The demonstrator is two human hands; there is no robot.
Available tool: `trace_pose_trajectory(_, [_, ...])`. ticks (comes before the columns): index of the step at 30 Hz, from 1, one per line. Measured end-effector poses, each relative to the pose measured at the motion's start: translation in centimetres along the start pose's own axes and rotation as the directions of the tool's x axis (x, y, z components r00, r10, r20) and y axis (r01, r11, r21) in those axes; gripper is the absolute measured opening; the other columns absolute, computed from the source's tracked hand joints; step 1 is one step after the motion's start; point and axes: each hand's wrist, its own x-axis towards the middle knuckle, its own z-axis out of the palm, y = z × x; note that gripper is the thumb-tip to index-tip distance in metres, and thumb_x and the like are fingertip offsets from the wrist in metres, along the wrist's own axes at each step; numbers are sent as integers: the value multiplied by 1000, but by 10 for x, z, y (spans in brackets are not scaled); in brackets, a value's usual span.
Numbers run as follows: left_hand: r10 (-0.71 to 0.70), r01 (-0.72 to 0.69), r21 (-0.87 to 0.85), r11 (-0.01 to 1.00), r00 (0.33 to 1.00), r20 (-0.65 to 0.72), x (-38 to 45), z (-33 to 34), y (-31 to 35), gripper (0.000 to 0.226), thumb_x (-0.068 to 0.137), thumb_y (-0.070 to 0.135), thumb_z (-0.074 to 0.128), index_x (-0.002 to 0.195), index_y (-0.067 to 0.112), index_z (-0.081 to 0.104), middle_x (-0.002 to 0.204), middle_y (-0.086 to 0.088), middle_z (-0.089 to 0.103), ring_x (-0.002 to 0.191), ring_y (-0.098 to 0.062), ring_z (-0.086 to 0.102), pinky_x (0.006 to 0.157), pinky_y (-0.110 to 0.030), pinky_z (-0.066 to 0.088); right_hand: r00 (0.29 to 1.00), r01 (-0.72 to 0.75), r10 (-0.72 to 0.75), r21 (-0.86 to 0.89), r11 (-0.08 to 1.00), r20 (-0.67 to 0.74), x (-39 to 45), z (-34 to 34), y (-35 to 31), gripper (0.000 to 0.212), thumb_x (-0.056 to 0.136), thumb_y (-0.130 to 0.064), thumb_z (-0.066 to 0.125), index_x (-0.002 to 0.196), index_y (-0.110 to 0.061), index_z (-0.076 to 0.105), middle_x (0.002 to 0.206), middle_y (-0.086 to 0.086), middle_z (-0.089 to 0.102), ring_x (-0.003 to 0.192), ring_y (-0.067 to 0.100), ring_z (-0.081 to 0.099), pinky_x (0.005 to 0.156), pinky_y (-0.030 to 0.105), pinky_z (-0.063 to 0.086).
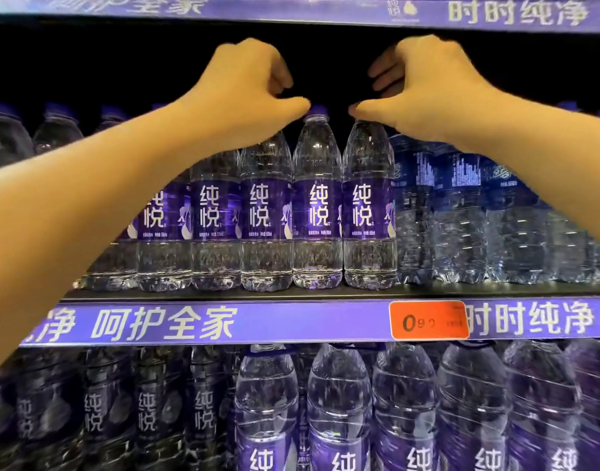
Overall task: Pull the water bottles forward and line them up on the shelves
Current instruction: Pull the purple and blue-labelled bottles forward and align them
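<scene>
Nearest, two bare forearms reach up and in from the lower left and the right edge toward the middle shelf (223, 295). The left hand (244, 93) hangs over the top of a purple-label bottle (266, 212); its fingers (278, 73) are curled down with the thumb stretched right, its tip touching the purple cap (317, 110) of the next bottle (317, 212). Whether the curled fingers grip a cap beneath the palm cannot be told. The right hand (427, 93) covers the top of the rightmost purple-label bottle (368, 212), fingers curled over and thumb pointing left; its cap is hidden, so the hold cannot be confirmed.

The shelf's front strip (257, 322) is purple with white writing: "呵护全家" on the left and "时时纯净" on the right. An orange price tag (429, 320) sits between them, its figures blurred, beginning with "0".

On the middle shelf, a row of clear water bottles with purple labels reading "纯悦" stands upright at the front edge, side by side and touching. To their right stand blue-label bottles (461, 212) whose writing is too blurred to read. More capped bottles stand further back at far left.

Below, the lower shelf holds larger bottles (337, 409), also marked "纯悦".

Farthest up, the upper shelf strip (291, 8) repeats "时时纯净" and a small "纯悦" logo.
</scene>
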Motion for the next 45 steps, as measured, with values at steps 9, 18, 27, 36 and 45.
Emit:
trace_pose_trajectory(9, [-37,21,175,984,995,91,-24,-27,-51,43,90,44,64,122,15,66,115,-3,68,102,-19,59,85,-31,46,958,240,-208,-151,959,199,17,40,-76,76,75,-67,71,123,-8,58,118,9,65,107,29,62,93,45,52])
trace_pose_trajectory(18, [-118,107,123,987,989,89,-17,-28,-60,41,85,29,76,119,9,65,116,-7,67,107,-25,62,94,-43,51,947,183,-132,-154,971,293,18,55,-90,80,62,-63,82,108,1,64,95,21,71,87,34,68,80,47,56])
trace_pose_trajectory(27, [-217,218,3,976,968,127,-12,-34,-59,48,74,26,86,114,8,66,112,-6,68,104,-24,63,92,-43,53,961,130,-99,-104,986,258,16,60,-92,79,58,-57,87,114,-7,63,99,9,71,87,26,67,83,40,58])
trace_pose_trajectory(36, [-207,217,-63,974,968,139,-16,-36,-62,44,75,26,85,111,10,66,107,-3,68,102,-22,63,92,-39,53,960,138,-99,-132,982,262,17,62,-92,85,58,-58,87,120,-6,60,110,11,68,96,30,65,87,45,56])
trace_pose_trajectory(45, [-80,76,88,993,996,50,-18,-20,-51,45,85,36,71,123,12,62,116,-6,66,107,-25,61,93,-43,51,976,171,-154,-105,980,155,13,45,-75,71,78,-60,73,130,-14,56,121,-1,63,97,11,55,87,22,45])
